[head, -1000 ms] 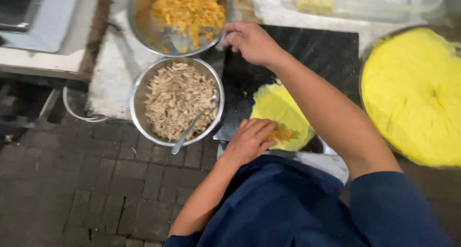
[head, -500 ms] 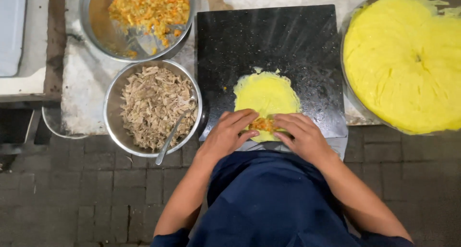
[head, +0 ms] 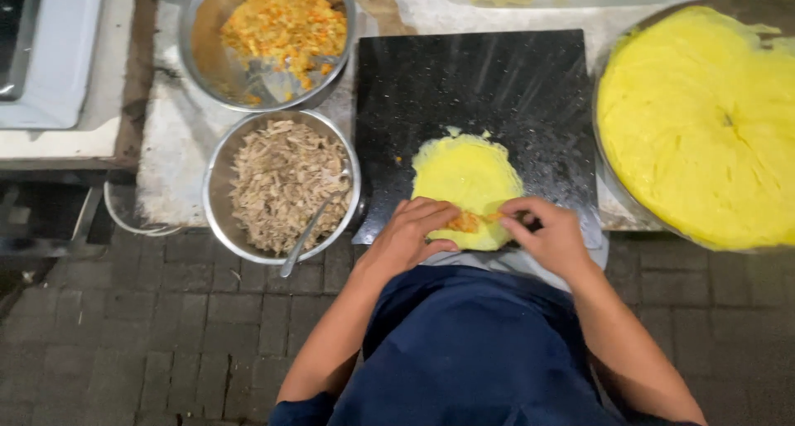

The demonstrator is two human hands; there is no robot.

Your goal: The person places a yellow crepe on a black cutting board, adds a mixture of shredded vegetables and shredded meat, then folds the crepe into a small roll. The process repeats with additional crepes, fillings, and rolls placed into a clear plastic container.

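A thin round yellow wrapper (head: 468, 178) lies on a black stone board (head: 472, 86). A small heap of orange filling (head: 464, 222) sits at the wrapper's near edge. My left hand (head: 414, 231) rests on that near edge, fingers curled beside the filling. On the right side of the same edge my right hand (head: 546, 235) pinches the wrapper. Both hands touch the wrapper at the board's front rim.
A steel bowl of orange-yellow filling (head: 286, 28) with a spoon stands at the back left. In front of it is a steel bowl of shredded brown meat (head: 281, 186) with a spoon. A big stack of yellow wrappers (head: 704, 120) fills a pan on the right. Brick paving lies below.
My right hand came back from the far bowl to the wrapper's near edge. Orange filling now lies on the wrapper, and both hands are closing in on it.
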